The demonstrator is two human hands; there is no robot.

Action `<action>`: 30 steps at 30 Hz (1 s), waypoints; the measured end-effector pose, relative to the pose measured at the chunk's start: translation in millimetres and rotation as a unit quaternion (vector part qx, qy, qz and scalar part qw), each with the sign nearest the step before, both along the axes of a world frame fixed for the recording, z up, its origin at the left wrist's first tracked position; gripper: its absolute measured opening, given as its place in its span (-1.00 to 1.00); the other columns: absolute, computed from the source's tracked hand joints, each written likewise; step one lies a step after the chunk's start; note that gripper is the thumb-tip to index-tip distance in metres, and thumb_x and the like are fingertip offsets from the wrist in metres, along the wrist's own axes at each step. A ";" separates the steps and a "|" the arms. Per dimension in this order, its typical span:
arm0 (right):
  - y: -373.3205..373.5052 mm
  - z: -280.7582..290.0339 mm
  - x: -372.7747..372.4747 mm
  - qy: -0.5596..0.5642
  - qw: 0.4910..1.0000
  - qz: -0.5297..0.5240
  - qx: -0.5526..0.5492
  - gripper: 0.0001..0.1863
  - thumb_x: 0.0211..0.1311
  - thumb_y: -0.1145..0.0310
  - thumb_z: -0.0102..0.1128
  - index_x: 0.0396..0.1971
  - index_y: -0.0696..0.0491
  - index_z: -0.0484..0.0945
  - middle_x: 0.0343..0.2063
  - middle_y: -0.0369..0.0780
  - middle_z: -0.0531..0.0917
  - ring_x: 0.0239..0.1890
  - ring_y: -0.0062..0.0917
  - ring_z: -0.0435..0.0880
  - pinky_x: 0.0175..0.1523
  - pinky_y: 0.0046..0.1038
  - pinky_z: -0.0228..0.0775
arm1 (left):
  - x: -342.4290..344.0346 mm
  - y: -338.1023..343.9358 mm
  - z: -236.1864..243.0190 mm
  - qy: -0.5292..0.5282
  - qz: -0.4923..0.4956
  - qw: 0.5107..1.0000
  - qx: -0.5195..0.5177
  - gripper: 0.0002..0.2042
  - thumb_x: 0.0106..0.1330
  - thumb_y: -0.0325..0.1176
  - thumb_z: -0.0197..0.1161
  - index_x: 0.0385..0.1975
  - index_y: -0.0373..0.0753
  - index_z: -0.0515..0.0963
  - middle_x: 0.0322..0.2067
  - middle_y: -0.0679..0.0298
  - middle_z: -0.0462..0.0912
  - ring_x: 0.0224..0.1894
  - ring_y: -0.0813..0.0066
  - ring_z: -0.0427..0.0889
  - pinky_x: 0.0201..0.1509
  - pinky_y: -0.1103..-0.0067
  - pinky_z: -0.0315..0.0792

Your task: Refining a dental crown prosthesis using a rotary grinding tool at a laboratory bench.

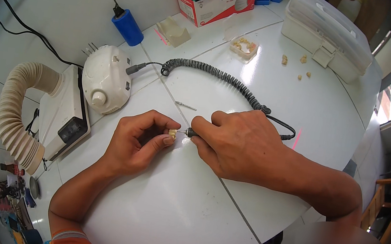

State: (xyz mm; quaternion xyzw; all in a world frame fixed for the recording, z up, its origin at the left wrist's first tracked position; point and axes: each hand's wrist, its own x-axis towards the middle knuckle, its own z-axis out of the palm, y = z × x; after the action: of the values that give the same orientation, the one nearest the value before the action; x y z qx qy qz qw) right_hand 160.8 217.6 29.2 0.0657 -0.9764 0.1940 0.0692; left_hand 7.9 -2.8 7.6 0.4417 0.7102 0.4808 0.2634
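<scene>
Pinching a small, cream-coloured, tooth-like piece with a lumpy outline [172,134], the left hand [136,141] has thumb and forefinger nearly together, just the piece between their tips! Its other fingers curl loosely toward the palm. Across from it, the right hand [246,146] is wrapped snugly round a slim, dark rotary handpiece [191,132], fingers bunched close in a pen-like grip. And look at the line of that tool: long axis running roughly left to right, thin metal tip pointing left, right up at the piece; whether the two touch is too fine to tell. The piece sits above a glossy white surface [180,199] with dark seams, its longer side running roughly away from the person.

Just beyond the fingers, a slender grey metal bit [186,105] lies flat. Past the right wrist comes a springy black coiled cord [221,76], arcing over to a rounded, cream plastic control box [106,78]. Farther out, a small clear plastic container [243,56] holds more cream pieces, four knobbly loose ones [284,59] lie to its right, and at far left bends a ribbed, off-white hose [22,104].
</scene>
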 end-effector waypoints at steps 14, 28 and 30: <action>-1.5 -1.0 -0.6 -0.011 1.000 -0.012 -0.002 -0.78 0.50 0.25 0.25 -0.21 0.11 0.66 -0.52 -0.08 0.71 -0.54 -0.14 0.75 -0.44 -0.12 0.52 | -0.3 0.7 -1.7 -0.021 -0.006 1.000 0.013 -0.77 0.47 -0.62 0.39 0.08 -0.40 0.69 -0.22 0.24 0.82 -0.17 0.57 0.78 0.02 0.59 0.66; 0.0 2.2 0.2 -0.003 1.000 -0.008 -0.004 -0.76 0.51 0.22 0.26 -0.20 0.11 0.67 -0.53 -0.09 0.71 -0.54 -0.13 0.75 -0.45 -0.13 0.53 | -2.7 -0.4 -3.2 -0.006 -0.005 1.000 0.006 -0.78 0.48 -0.60 0.39 0.07 -0.42 0.70 -0.23 0.21 0.83 -0.15 0.57 0.81 0.03 0.59 0.67; -0.4 1.8 0.4 0.002 1.000 -0.016 -0.005 -0.75 0.52 0.21 0.25 -0.20 0.11 0.67 -0.53 -0.08 0.72 -0.54 -0.13 0.75 -0.44 -0.12 0.53 | -2.5 -0.8 -3.4 -0.001 -0.002 1.000 0.003 -0.78 0.50 -0.59 0.38 0.08 -0.43 0.70 -0.22 0.22 0.83 -0.15 0.58 0.80 0.03 0.59 0.67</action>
State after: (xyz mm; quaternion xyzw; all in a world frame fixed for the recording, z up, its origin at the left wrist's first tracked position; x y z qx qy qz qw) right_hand 161.2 217.2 31.0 0.0506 -0.9762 0.1972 0.0748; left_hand 5.4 -3.6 4.2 0.4439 0.7075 0.4827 0.2637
